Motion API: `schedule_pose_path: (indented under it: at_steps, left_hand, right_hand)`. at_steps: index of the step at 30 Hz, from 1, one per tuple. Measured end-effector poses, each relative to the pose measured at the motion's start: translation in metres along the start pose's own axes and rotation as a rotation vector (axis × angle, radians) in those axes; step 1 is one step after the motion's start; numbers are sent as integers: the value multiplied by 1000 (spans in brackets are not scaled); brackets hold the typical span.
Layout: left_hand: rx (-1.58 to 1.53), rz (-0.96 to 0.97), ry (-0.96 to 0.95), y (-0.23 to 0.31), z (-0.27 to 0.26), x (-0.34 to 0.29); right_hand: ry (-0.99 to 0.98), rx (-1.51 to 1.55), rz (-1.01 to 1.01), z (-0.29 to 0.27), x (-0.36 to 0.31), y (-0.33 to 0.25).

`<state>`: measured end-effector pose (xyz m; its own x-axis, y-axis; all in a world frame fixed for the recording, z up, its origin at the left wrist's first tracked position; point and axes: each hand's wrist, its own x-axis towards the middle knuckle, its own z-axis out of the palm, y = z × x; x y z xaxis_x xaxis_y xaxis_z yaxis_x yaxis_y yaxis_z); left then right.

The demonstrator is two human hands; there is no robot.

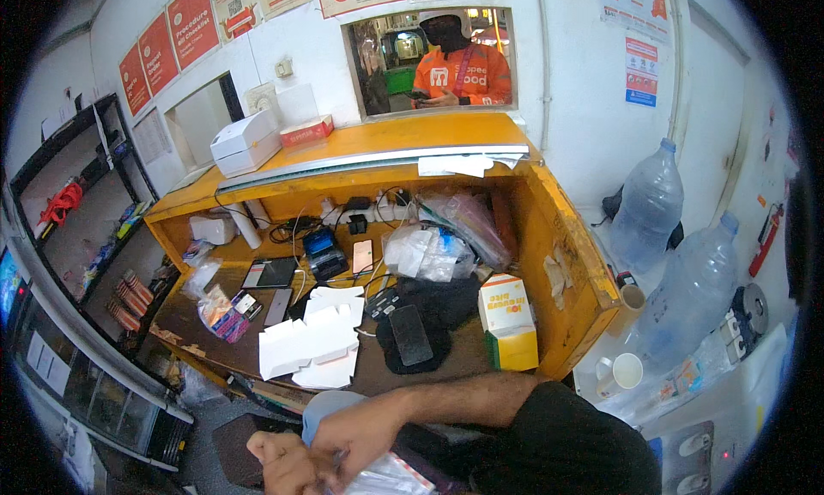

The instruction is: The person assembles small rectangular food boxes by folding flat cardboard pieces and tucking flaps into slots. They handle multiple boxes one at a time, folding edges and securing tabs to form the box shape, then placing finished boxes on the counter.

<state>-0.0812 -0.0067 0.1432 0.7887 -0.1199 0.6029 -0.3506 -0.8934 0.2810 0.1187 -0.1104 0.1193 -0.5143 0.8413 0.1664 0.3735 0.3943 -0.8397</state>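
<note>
At the lower edge my two hands are together in front of my body. My right hand reaches across from the right, its fingers bent down and closed on a clear plastic bag with an orange-striped edge. Against it, my left hand is curled into a fist; whatever lies inside its fingers is hidden. A rounded pale grey-blue thing shows just behind my right hand. On the desk ahead lie white folded papers, a dark phone on black cloth, and a yellow-and-white carton.
The yellow wooden counter carries a white label printer. Under it are a blue-black card terminal, cables and plastic bags. Large water bottles and a white mug stand right. A person in orange stands beyond the window.
</note>
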Motion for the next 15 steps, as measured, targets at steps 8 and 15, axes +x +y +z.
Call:
schedule_pose_path:
  at_steps: [8,15]
  left_hand:
    - [-530,-278,558,-35,31,-31]
    - [-315,-919,237,-61,93,-130]
  right_hand:
    - [1117,-327,50,-154,-76,-44]
    - [1740,10,-298,-385,-157,-57]
